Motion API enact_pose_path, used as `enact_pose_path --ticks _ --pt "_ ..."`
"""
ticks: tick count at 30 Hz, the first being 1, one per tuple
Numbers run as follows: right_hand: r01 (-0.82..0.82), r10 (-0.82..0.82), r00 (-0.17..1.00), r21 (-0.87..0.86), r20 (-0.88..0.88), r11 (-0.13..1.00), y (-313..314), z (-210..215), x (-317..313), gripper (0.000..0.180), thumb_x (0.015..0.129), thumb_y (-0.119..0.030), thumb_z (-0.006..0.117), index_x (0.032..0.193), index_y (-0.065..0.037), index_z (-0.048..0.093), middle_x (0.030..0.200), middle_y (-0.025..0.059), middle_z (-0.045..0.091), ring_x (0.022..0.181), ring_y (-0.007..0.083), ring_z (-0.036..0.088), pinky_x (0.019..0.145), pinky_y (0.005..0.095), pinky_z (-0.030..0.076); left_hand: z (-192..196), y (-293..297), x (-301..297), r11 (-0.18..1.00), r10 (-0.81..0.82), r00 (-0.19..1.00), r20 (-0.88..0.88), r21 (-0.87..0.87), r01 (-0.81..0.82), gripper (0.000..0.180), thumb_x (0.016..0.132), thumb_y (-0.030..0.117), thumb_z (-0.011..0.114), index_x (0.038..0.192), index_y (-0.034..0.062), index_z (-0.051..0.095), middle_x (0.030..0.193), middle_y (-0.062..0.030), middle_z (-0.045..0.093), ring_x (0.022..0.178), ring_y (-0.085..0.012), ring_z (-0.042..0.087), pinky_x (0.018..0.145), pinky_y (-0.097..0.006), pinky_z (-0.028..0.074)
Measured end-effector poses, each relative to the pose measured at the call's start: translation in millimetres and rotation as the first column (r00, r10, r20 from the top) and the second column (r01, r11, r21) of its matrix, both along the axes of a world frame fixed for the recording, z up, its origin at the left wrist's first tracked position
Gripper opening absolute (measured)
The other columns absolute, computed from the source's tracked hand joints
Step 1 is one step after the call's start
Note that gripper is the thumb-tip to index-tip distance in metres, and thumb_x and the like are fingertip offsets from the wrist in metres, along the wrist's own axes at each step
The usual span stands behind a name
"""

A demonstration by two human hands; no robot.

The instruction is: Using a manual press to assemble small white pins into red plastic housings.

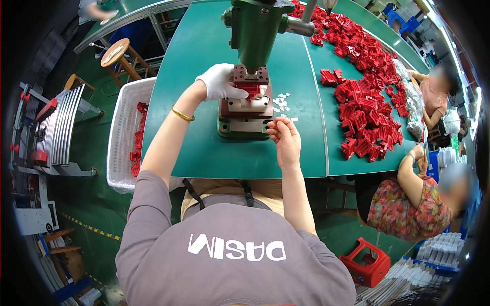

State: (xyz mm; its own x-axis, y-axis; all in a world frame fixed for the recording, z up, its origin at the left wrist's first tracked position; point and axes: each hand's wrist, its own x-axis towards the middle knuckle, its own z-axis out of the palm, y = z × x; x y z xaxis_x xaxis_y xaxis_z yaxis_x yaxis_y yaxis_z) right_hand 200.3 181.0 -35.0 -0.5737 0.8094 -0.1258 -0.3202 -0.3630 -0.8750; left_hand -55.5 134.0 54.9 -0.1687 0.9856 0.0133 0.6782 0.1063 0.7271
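My left hand [219, 83], in a white glove, reaches into a green hand press [256, 35] from its left side. Its thumb and fingers close on a red plastic part [251, 91] seated in the fixture [248, 105] beneath the press head; the fingertips are partly hidden. My bare right hand [286, 136] is off the right front corner of the press base, its thumb and forefinger pinched together. What is between those fingertips, if anything, is too small to name. Small white pieces [280, 103] lie scattered on the green table just beyond it.
A large heap of red plastic parts [365, 109] covers the table's right side, beside clear plastic bags [414, 109]. A white basket [118, 137] with red parts stands left of the table. Two people sit along the right edge; a red stool [365, 262] is on the floor.
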Motion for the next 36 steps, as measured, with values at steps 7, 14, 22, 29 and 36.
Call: enact_pose_path --ticks 7,14,22,29,36 --pt "-0.022 0.022 1.0 -0.008 0.007 1.0 1.1 -2.0 -3.6 0.015 0.099 -0.014 0.053 0.107 -0.003 0.06 0.094 0.0067 0.067 0.078 0.0093 0.062 0.068 0.0207 0.047 2.4 -1.5 -1.3 1.0 0.008 0.996 -0.092 0.022 -0.006 0.044 0.071 0.016 0.08 0.109 0.0022 0.063 0.098 -0.0094 0.067 0.087 -0.0192 0.063 0.082 -0.033 0.052" --pt "-0.041 0.042 0.999 -0.027 0.012 0.999 0.0 -1.0 -5.9 0.016 0.099 -0.015 0.053 0.107 -0.004 0.061 0.095 0.0064 0.068 0.078 0.0094 0.063 0.068 0.0208 0.047 -5.2 -3.4 -2.8 0.997 0.022 0.985 -0.17 0.074 -0.01 0.044 0.07 0.016 0.079 0.108 0.0015 0.063 0.095 -0.0112 0.066 0.087 -0.0197 0.063 0.081 -0.032 0.053" --pt "-0.052 0.053 0.998 -0.05 0.022 0.997 -1.6 -2.8 -4.9 0.016 0.099 -0.015 0.053 0.108 -0.004 0.061 0.095 0.0058 0.067 0.079 0.0093 0.063 0.068 0.0208 0.047 -13.3 -10.4 5.9 0.987 -0.037 0.997 0.07 0.157 0.025 0.049 0.074 0.009 0.076 0.119 0.0025 0.059 0.11 -0.0069 0.065 0.1 -0.0168 0.064 0.09 -0.032 0.053" --pt "-0.07 0.072 0.996 -0.047 0.052 0.996 -4.4 1.5 -7.9 0.016 0.099 -0.014 0.052 0.108 -0.004 0.061 0.095 0.0058 0.067 0.079 0.0092 0.063 0.068 0.0208 0.047 -30.9 -12.1 11.8 0.956 0.117 0.914 0.388 0.206 -0.21 0.048 0.077 0.018 0.073 0.12 0.0034 0.059 0.104 -0.009 0.068 0.094 -0.0187 0.065 0.088 -0.031 0.051" --pt "-0.075 0.075 0.997 -0.018 0.025 0.997 -7.2 1.9 -9.0 0.02 0.099 -0.015 0.052 0.116 -0.004 0.056 0.098 0.0073 0.067 0.079 0.0098 0.064 0.068 0.0211 0.048 -32.6 -25.6 24.5 0.961 0.194 0.826 0.53 0.066 -0.268 0.048 0.079 0.014 0.07 0.123 -0.0011 0.056 0.109 -0.0104 0.068 0.1 -0.0164 0.064 0.09 -0.03 0.05"
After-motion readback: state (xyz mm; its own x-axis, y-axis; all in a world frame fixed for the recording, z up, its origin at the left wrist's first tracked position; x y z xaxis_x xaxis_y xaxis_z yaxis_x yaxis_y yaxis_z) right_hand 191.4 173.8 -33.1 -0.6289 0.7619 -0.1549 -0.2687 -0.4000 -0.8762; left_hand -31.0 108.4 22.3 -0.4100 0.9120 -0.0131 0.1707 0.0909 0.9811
